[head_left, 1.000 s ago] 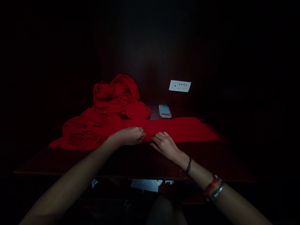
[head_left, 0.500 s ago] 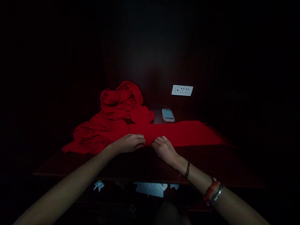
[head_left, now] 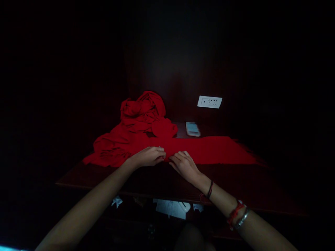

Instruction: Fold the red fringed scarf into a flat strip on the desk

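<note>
A long red scarf (head_left: pixel 214 150) with a fringed right end lies flattened in a strip across the dark tabletop. At the middle of its near edge, my left hand (head_left: pixel 151 156) has its fingers curled and pinching the cloth; a ring shows on one finger. Just to the right, my right hand (head_left: pixel 184 166) is bent over the same edge, fingertips closed on the fabric. A small gap of red cloth separates the two hands. To the left, bunched red fabric (head_left: pixel 112 144) with fringe adjoins the strip, and a crumpled red heap (head_left: pixel 143 109) rises behind it.
A small pale blue, blurred-out object (head_left: pixel 193 129) lies behind the strip. On the dark back wall is a white socket plate (head_left: pixel 209 101). Below the front edge of the table (head_left: pixel 235 184), papers (head_left: pixel 171 208) and crumpled white pieces (head_left: pixel 117 201) show on a lower shelf.
The whole view has shifted, so the table and cloth appear a little farther right. My left hand has come slightly closer to my right; both stay on the scarf's near edge.
</note>
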`<state>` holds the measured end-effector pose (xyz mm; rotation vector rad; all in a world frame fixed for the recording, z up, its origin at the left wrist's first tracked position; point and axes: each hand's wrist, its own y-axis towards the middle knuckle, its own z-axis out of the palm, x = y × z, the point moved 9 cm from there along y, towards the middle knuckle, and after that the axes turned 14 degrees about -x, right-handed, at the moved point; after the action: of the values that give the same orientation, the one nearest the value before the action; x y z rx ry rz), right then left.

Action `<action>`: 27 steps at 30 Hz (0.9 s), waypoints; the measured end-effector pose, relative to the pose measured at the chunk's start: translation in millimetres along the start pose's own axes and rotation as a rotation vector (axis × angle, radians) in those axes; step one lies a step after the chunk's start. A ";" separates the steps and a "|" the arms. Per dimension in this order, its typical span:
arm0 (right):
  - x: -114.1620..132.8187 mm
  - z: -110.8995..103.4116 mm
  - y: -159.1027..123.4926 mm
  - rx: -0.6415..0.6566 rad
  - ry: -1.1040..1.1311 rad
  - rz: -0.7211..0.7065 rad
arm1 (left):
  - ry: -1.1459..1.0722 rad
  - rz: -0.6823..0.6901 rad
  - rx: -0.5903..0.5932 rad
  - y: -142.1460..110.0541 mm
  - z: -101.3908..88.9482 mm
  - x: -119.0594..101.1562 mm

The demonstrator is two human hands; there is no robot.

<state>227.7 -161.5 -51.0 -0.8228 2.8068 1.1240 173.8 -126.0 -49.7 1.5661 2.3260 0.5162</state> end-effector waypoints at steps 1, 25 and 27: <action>0.5 0.4 0.5 0.002 0.000 -0.002 | 0.002 -0.003 0.006 -0.3 -0.1 0.1; 11.0 9.4 6.5 0.030 0.031 -0.012 | 0.015 -0.069 0.080 -9.3 -1.2 25.8; 11.6 10.2 6.0 0.025 0.020 -0.031 | 0.014 -0.079 0.074 -10.2 -3.1 25.9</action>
<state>213.0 -156.7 -57.0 -0.8772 2.8083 1.0798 154.5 -105.9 -52.5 1.5001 2.4318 0.4280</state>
